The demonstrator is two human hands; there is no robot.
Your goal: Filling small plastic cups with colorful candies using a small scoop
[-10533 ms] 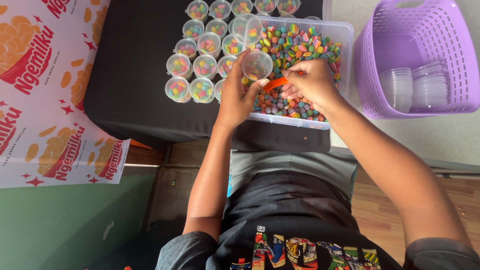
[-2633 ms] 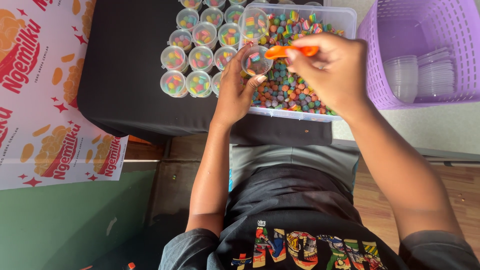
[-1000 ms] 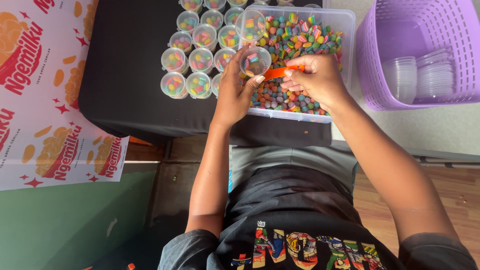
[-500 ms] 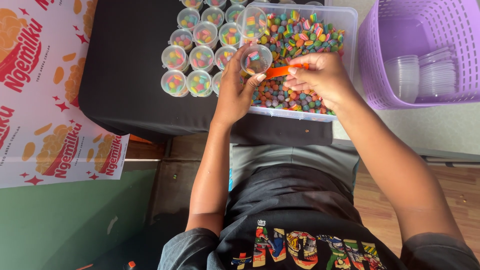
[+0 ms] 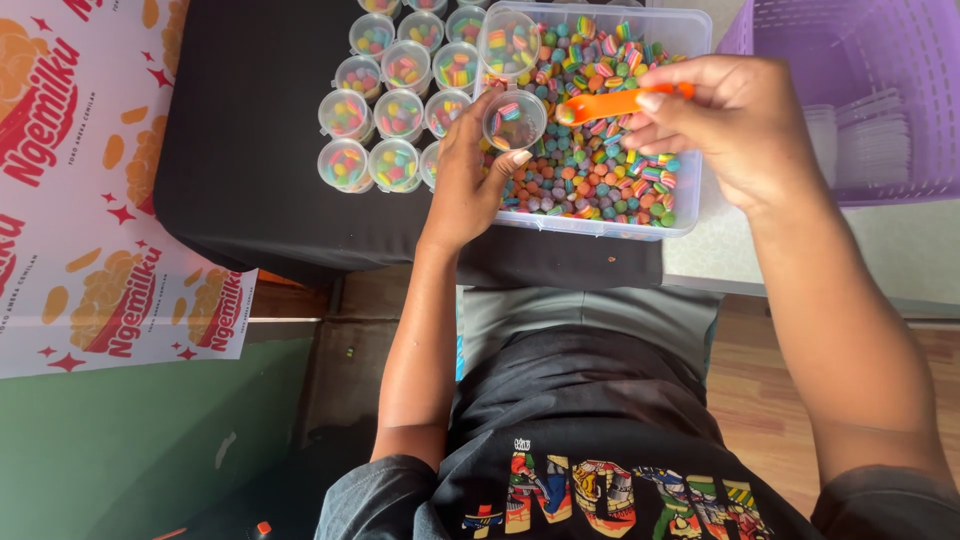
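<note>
The black table (image 5: 260, 190) fills the upper middle of the view, with a printed red-and-white sheet (image 5: 90, 200) lying at its nine o'clock side. At two o'clock from the table's middle stands a purple slotted basket (image 5: 890, 60), and a stack of clear empty cups (image 5: 870, 140) rests inside it. Between the basket and the table's bare part sits a clear rectangular tub (image 5: 690, 200), its floor covered with small striped and plain candies (image 5: 590, 180) in many colours. At nine o'clock from the tub, a cluster of filled round cups (image 5: 385, 110) stands in close rows on the table, each touching its neighbours.

The right hand (image 5: 735, 125) hovers over the three o'clock half of the tub. Its grip is pressed together on the handle of an orange scoop (image 5: 605, 103), thumb below and fingertips on top, the scoop lying level and its bowl pointing towards nine o'clock.

The left hand (image 5: 465, 180) reaches up from six o'clock at the tub's nine o'clock edge. Its grip is curled around a small clear cup (image 5: 513, 118), held upright over the tub's corner, with a few candies at its bottom. The scoop's bowl sits just beside the cup's rim, at its three o'clock.
</note>
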